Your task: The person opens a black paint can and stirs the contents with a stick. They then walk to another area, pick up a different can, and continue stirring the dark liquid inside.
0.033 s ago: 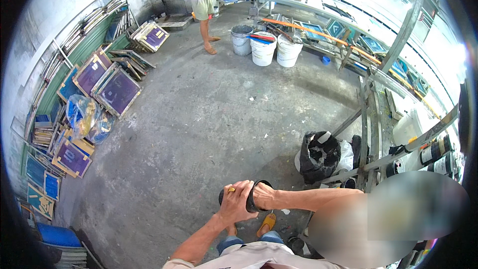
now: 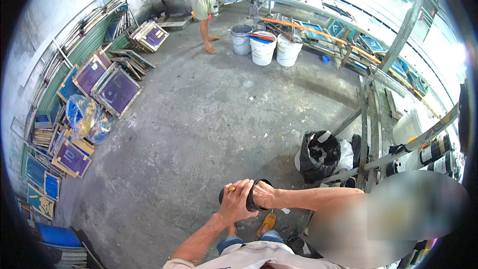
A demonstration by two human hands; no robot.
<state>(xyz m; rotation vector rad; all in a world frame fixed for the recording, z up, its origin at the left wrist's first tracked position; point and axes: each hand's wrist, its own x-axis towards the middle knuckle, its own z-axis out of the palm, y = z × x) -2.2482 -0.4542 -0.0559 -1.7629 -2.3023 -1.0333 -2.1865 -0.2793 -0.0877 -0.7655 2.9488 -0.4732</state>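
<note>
In front of my body, my left hand point(image 2: 238, 200) is closed around the outside of a black cylindrical tub point(image 2: 251, 204), which lies tipped on its side with its mouth toward the right. Something small and yellow shows on a finger of that hand. My right hand point(image 2: 263, 195) reaches into the tub's mouth from the right. Its fingers are out of sight inside, so what they touch or hold is hidden. Below the tub are my feet in yellow sandals point(image 2: 269, 221), on the grey concrete floor.
A bin lined with a black bag point(image 2: 318, 157) stands right, beside a metal rack point(image 2: 366, 134) with black tubs. Framed screens point(image 2: 117, 89) lean along the left wall. White buckets point(image 2: 263, 52) and a standing person point(image 2: 201, 7) are farther off. Blur covers the lower right.
</note>
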